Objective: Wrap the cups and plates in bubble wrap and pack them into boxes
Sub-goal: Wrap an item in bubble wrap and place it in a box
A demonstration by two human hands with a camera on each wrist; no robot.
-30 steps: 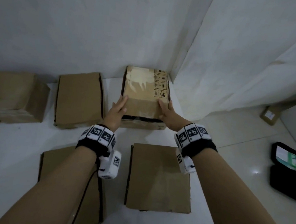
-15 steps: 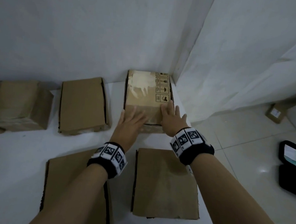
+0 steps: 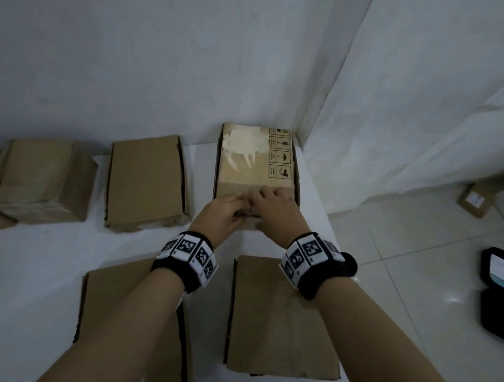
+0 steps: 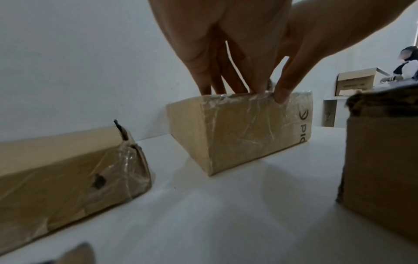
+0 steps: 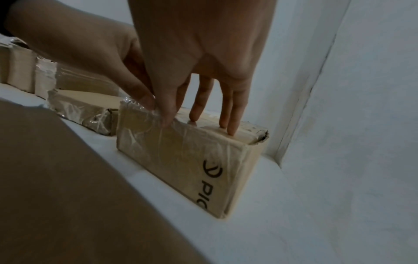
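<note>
The taped box (image 3: 258, 163) is closed brown cardboard, lying flat on the white table (image 3: 21, 276) in the far corner where 2 walls meet. Its top carries a pale, torn patch and a column of black handling symbols along the right side. Clear crinkled tape covers the near end face, which shows a black logo and the letters "PIC". 4 more closed cardboard boxes lie flat around it: 2 to its left (image 3: 145, 180) (image 3: 41, 178), 2 nearer (image 3: 281, 323) (image 3: 104, 306).

Both arms reach forward, left hand (image 3: 222, 215) and right hand (image 3: 275, 207) side by side, fingertips apparently pressing downward together.
</note>
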